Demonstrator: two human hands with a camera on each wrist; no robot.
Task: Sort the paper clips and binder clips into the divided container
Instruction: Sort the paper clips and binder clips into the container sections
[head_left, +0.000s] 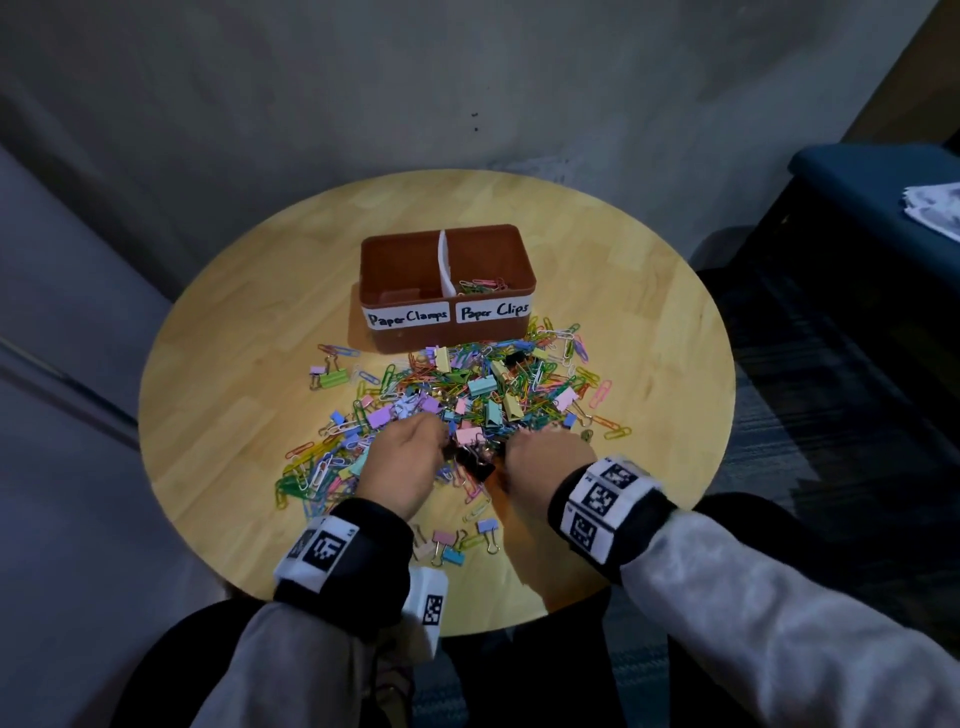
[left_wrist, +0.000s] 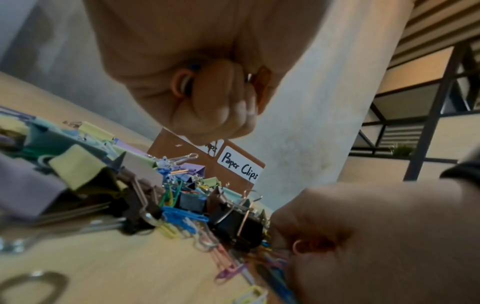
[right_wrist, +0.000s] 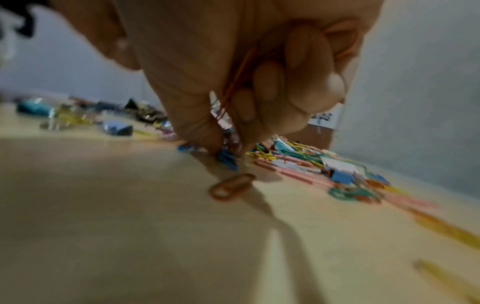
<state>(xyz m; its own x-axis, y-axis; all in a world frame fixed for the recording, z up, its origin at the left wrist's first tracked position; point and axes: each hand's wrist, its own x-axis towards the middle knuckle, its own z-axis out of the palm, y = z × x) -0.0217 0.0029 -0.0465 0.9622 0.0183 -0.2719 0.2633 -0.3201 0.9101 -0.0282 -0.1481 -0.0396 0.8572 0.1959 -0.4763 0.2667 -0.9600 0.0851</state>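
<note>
Your left hand (head_left: 402, 460) sits at the near left edge of the clip pile (head_left: 457, 395) on the round table (head_left: 218, 374), its grip curled narrow around a few paper clips, seen from the left wrist. Just right, your right hand (head_left: 543, 460) pinches a blue paper clip (right_wrist: 227, 159) against the table, orange wire clips already tucked in its palm. Beyond the pile, the divided container (head_left: 447, 288) stands at the far side, its long axis running left to right, labels facing you. A few clips lie in the right "Paper Clips" compartment. You appear mid-gather; next likely carry both handfuls over to the right compartment.
</note>
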